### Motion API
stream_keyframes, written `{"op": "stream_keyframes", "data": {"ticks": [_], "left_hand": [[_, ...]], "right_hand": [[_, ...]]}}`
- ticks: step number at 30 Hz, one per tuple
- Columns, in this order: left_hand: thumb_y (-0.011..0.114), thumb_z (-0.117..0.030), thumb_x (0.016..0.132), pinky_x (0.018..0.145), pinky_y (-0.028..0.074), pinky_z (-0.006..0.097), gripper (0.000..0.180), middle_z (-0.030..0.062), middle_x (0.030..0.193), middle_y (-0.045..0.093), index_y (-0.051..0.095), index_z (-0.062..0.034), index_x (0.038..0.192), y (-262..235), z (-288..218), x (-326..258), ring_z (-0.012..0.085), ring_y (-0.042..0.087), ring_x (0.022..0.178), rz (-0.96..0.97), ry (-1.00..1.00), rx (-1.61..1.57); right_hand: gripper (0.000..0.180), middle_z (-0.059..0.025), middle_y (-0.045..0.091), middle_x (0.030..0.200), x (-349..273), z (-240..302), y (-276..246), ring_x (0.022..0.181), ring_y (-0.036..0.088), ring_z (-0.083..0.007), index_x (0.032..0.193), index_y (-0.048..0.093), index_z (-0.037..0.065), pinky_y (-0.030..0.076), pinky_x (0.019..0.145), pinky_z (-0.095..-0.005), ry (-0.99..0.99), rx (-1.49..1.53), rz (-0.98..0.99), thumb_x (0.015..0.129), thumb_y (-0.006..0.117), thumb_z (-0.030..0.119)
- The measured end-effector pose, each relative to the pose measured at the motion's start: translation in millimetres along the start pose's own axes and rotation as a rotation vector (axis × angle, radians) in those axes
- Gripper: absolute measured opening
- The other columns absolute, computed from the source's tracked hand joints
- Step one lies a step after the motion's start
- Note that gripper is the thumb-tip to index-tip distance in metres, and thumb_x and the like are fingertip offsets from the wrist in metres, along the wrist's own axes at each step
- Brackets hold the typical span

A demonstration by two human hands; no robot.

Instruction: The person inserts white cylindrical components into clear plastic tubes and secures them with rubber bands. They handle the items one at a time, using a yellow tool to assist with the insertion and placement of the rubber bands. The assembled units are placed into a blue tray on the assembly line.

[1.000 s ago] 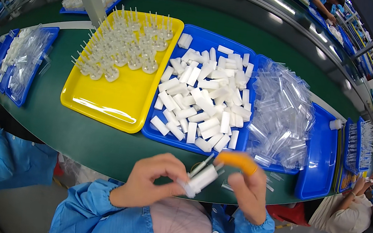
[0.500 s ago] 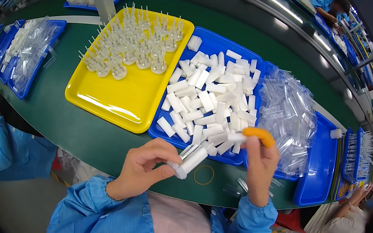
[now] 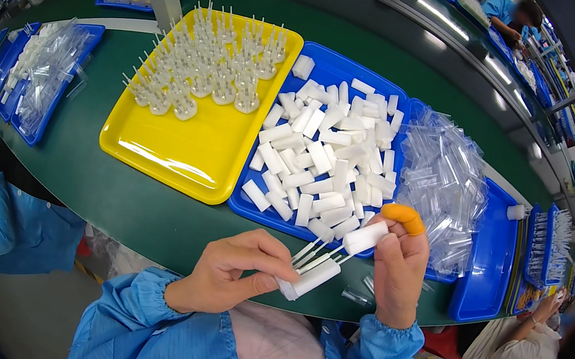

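My left hand [image 3: 232,268] pinches a white base [image 3: 287,289] from which several thin pins stick out, tilted up to the right. One white block [image 3: 318,277] sits lengthwise along the pins on the near side. My right hand [image 3: 398,276], with an orange finger cover [image 3: 404,217] on one finger, grips another white block [image 3: 365,238] at the tips of the pins. Whether a pin has entered that block I cannot tell. Behind both hands, a blue tray [image 3: 252,210] holds a heap of similar loose white blocks [image 3: 321,156].
A yellow tray [image 3: 155,159] at left bears rows of pinned bases [image 3: 223,64]. Clear plastic tubes [image 3: 445,182] fill a tray right of the blocks, beside another blue tray [image 3: 489,257]. Clear pieces [image 3: 357,296] lie by the table edge. Co-workers sit on both sides.
My right hand has brought a white block down and left to the pin tips. My left hand has moved slightly right with the base, whose pins now show more.
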State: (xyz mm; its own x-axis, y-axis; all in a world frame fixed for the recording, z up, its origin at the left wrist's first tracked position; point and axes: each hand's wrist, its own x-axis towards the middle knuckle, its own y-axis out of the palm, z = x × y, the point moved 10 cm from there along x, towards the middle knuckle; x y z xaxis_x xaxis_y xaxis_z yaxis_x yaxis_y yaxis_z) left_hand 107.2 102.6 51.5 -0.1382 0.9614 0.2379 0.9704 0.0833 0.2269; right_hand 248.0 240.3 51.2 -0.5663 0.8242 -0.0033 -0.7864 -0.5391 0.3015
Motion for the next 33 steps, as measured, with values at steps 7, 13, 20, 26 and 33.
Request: {"op": "stream_keyframes", "data": {"ticks": [7, 13, 20, 26, 33], "left_hand": [[0.065, 0.004, 0.078, 0.078, 0.046, 0.028, 0.028, 0.0069, 0.102, 0.06, 0.07, -0.0066, 0.104, 8.8, -13.2, 3.7, 0.0189, 0.056, 0.092, 0.143, 0.095, 0.278], [0.068, 0.005, 0.074, 0.076, 0.049, 0.029, 0.038, 0.0095, 0.105, 0.058, 0.068, -0.0069, 0.109, 6.3, -22.8, 7.4, 0.02, 0.057, 0.092, 0.023, 0.125, 0.325], [0.072, -0.002, 0.075, 0.082, 0.052, 0.031, 0.038, 0.0129, 0.112, 0.053, 0.065, -0.0074, 0.112, 7.5, -36.6, -8.1, 0.0225, 0.058, 0.098, 0.01, 0.297, 0.479], [0.065, 0.005, 0.077, 0.08, 0.051, 0.031, 0.051, 0.012, 0.117, 0.044, 0.054, -0.0089, 0.125, 23.1, -30.7, -15.9, 0.0251, 0.059, 0.097, 0.142, 0.339, 0.206], [0.066, 0.006, 0.074, 0.075, 0.05, 0.034, 0.053, 0.0108, 0.113, 0.044, 0.052, -0.0097, 0.123, 15.6, -35.6, -35.5, 0.0275, 0.055, 0.097, 0.063, 0.396, 0.119]], "right_hand": [[0.029, -0.0132, 0.064, 0.098, -7.2, -11.3, 3.5, 0.094, 0.062, -0.0203, 0.108, 0.056, -0.002, 0.046, 0.091, -0.0339, 0.13, 0.041, 0.102, 0.085, 0.066, 0.011], [0.023, -0.0136, 0.065, 0.096, -11.0, -5.8, 9.5, 0.087, 0.065, -0.0231, 0.104, 0.057, -0.002, 0.048, 0.091, -0.0385, 0.08, 0.065, 0.057, 0.085, 0.064, 0.009], [0.021, -0.0098, 0.063, 0.091, -16.3, -1.1, 14.7, 0.083, 0.064, -0.0203, 0.101, 0.06, -0.003, 0.047, 0.085, -0.0318, 0.133, -0.275, -0.004, 0.082, 0.063, 0.006], [0.034, -0.0095, 0.059, 0.087, -27.5, -7.0, -19.5, 0.081, 0.055, -0.0166, 0.099, 0.054, -0.001, 0.043, 0.078, -0.03, 0.138, -0.339, 0.173, 0.085, 0.066, 0.028], [0.031, -0.0056, 0.051, 0.087, -14.1, 0.3, 23.4, 0.083, 0.046, -0.0157, 0.087, 0.051, 0.003, 0.035, 0.081, -0.0305, 0.062, -0.685, 0.326, 0.084, 0.065, 0.03]]}}
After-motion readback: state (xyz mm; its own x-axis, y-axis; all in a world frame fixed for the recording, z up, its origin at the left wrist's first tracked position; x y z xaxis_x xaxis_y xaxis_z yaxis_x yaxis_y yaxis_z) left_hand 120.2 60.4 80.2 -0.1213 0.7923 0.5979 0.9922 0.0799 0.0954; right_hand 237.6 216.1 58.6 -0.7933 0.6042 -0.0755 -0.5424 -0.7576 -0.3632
